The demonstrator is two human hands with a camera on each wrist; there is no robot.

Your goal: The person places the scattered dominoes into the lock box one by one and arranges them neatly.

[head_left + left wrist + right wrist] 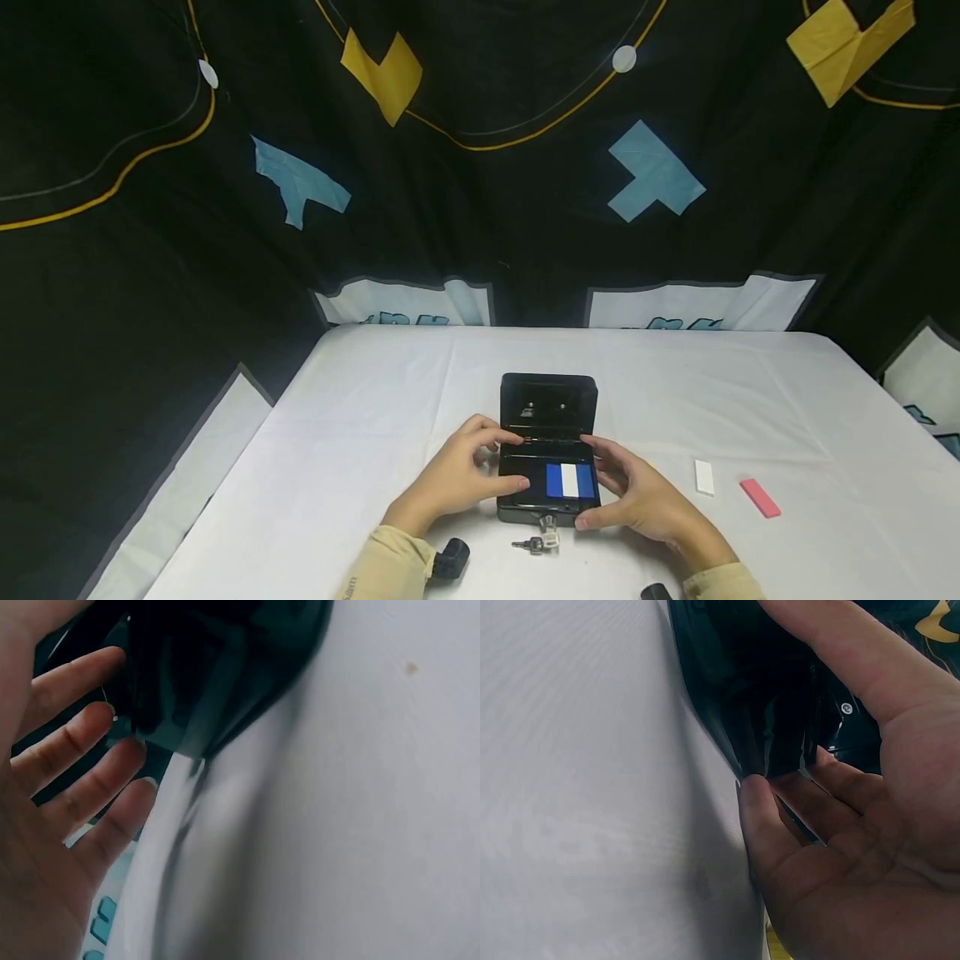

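A black cash box (517, 500) stands on the table with its lid (548, 400) raised at the back. Inside, on the right, lies a flat rectangle with blue, white and blue stripes (570, 481). A key sits in the front lock, and a second key (528, 545) hangs from it beside a clear tag (550, 533). My left hand (461, 475) is at the box's left side, thumb over the rim, index fingertip near the hinge, other fingers loosely spread. My right hand (637, 496) grips the right side, thumb at the front corner and fingers toward the back.
Right of the box, a small white rectangular block (703, 477) and a pink bar (761, 497) lie on the white tablecloth (360, 400). A black curtain (480, 217) with yellow and blue shapes hangs behind the table. Dark wrist devices (451, 559) sit by both sleeves.
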